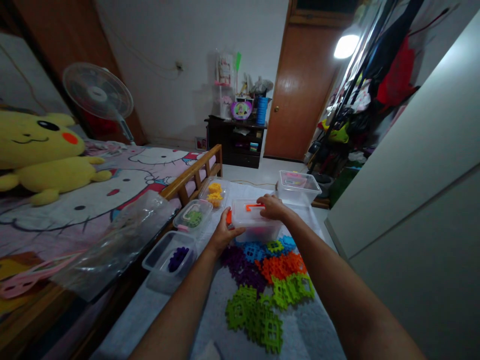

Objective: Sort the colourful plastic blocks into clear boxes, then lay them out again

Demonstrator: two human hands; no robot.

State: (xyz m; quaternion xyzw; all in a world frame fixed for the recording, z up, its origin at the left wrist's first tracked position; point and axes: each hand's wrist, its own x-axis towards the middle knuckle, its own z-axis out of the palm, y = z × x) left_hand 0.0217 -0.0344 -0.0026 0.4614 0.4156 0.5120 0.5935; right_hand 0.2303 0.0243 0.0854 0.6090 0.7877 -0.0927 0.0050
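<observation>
A clear plastic storage box [258,231] with a lid and an orange handle stands on the cloth-covered table in front of me. My left hand [224,233] grips its left side, fingers by the orange latch [229,217] and thumb along the front. On the lid's right part lies my right hand [273,207], its fingers curled at the orange handle [252,206]. Just nearer than the box are piles of plastic lattice building pieces: blue [252,251], purple [243,272], orange [283,266], lime [292,290] and green [257,317]. Something pinkish shows faintly inside the box.
Along the left stand an open box with dark purple pieces [179,259], a box with green pieces [194,218] and one with yellow pieces [215,194]. Another clear box [299,187] is at the back right. A wooden bed rail [191,175] borders the left; a white cabinet [412,200] the right.
</observation>
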